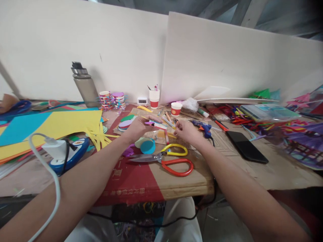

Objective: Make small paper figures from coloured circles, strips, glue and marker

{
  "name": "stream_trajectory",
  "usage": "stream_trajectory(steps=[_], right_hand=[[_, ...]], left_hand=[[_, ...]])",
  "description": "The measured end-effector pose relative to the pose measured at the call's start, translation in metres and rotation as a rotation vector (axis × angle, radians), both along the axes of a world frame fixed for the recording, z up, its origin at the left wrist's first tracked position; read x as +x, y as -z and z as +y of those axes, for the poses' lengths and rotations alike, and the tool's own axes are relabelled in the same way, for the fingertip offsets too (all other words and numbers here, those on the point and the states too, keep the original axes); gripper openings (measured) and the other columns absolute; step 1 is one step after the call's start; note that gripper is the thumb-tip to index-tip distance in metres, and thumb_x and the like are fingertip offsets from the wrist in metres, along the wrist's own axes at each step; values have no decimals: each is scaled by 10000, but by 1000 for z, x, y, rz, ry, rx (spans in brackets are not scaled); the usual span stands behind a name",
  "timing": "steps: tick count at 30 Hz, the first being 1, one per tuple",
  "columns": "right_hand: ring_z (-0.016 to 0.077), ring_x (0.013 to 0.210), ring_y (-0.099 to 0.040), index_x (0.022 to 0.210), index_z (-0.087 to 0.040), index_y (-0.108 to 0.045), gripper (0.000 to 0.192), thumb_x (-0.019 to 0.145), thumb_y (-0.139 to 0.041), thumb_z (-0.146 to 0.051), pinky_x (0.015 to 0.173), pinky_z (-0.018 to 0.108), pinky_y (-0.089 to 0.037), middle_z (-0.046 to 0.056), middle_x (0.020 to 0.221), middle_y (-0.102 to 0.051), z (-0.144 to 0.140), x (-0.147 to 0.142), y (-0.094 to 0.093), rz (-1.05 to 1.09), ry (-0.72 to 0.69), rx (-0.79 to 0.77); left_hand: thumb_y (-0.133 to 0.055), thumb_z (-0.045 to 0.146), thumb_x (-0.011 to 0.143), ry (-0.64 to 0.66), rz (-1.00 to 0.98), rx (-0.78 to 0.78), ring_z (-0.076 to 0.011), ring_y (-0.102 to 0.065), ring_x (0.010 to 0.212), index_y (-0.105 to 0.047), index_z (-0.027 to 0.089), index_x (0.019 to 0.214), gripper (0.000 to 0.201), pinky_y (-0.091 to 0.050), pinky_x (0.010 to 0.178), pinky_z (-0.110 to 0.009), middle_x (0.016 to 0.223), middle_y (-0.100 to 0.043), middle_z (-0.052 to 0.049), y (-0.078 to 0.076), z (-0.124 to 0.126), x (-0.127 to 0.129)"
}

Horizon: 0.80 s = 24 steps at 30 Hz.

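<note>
Left hand [137, 129] holds coloured paper [161, 126] — right hand [188, 132] bunched, grip unclear; we work gently, avoid nudging nearby scissors [161, 156].

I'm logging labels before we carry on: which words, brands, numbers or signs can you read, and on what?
None reads clearly enough to quote.
Red-printed cardboard: pale characters, too small and blurred.
Red-and-white paper cup: yellow emblem, no legible lettering.
Small white digital device: display too small.
Blue-and-white power strip: orange mark, unreadable.
Clear plastic case: any print is blurred.
</note>
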State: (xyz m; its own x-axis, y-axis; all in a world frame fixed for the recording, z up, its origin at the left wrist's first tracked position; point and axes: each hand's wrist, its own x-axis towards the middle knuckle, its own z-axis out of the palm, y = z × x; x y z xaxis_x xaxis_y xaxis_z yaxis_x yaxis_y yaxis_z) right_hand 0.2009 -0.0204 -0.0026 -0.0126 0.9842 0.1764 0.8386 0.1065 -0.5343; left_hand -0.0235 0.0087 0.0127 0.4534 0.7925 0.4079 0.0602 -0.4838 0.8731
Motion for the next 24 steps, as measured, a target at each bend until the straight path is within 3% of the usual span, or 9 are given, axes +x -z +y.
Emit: stream_trajectory(steps=[5, 10, 13, 17, 21, 24], right_hand=[[117, 536, -604, 770, -192, -499, 125, 768, -480, -68, 532, 223, -438, 17, 679, -675, -1, -3, -2, 368, -28, -93], [78, 486, -513, 749, -192, -529, 73, 725, -576, -141, 491, 193, -393, -62, 571, -578, -4, -3, -4, 720, -142, -70], [66, 522, -513, 772, -185, -600, 98, 703, -654, -228, 529, 191, -405, -57, 610, -617, -8, -2, -6, 895, -252, -25], [83, 617, -578, 822, -182, -701, 208, 669, -740, -317, 597, 215, -448, -3, 728, -702, -16, 0, -12, 1000, -300, -39], [117, 760, -639, 924, -216, -715, 355, 590, -819, -274, 708, 251, -494, 4, 861, -727, -21, 0, -14, 1041, -368, -30], [112, 747, -619, 867, -217, -710, 298, 593, -821, -254, 706, 250, -485, -18, 823, -704, -20, 0, -10, 1017, -346, 62]], left_hand=[[-843, 354, 599, 138, -45, 25, -261, -659, 1015, -705, 169, 751, 276, -526, 860, -377, 1053, -728, -115, 1, -2, 1], [-881, 345, 546, 184, -40, 40, -276, -657, 1041, -714, 167, 724, 302, -538, 831, -369, 1103, -718, -141, 0, -4, 1], [-872, 358, 576, 186, -33, 56, -283, -657, 1055, -722, 167, 726, 286, -533, 869, -395, 1092, -723, -146, -1, -4, 1], [-892, 384, 535, 211, -59, 56, -295, -653, 1075, -727, 174, 730, 331, -531, 901, -418, 1094, -724, -144, 0, -2, -1], [-893, 377, 534, 196, -72, 36, -281, -664, 1044, -728, 182, 748, 333, -544, 860, -385, 1108, -721, -134, 2, 0, -2], [-886, 345, 557, 187, -59, 50, -253, -685, 963, -730, 184, 756, 300, -551, 792, -344, 1095, -725, -127, 5, 1, -4]])
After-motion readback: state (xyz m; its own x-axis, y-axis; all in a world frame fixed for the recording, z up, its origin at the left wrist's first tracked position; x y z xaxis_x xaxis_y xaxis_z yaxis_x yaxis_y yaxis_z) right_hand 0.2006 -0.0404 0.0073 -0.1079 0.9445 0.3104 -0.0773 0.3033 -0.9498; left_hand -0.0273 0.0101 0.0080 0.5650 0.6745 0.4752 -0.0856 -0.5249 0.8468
